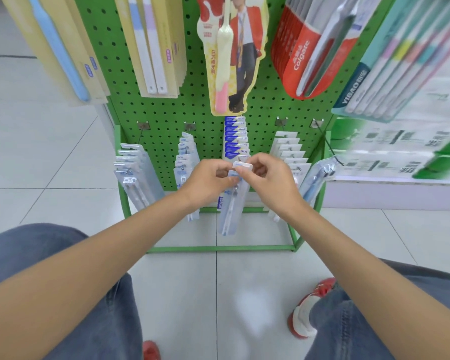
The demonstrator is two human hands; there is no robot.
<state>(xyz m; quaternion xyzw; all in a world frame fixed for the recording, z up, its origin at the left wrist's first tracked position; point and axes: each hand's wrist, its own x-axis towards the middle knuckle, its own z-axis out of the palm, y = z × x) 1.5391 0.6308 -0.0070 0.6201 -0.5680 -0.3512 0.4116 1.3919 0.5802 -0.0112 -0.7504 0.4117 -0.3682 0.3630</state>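
Both grips are narrow, the left hand (208, 179) and right hand (269, 178) each pinching the top of a toothbrush pack (229, 216) that hangs below them, just before the blue-carded packs (236, 139) on the green pegboard rack (166, 113).

Your scene is bright and evenly lit from overhead; shadows are faint; a soft white glare patch lies on the floor tiles (247, 305); your left hand (208, 179), right hand (269, 178) and the toothbrush pack (227, 216) read sharp; the hanging packs (411, 61) at upper right smear; edges bow from wide-angle distortion.
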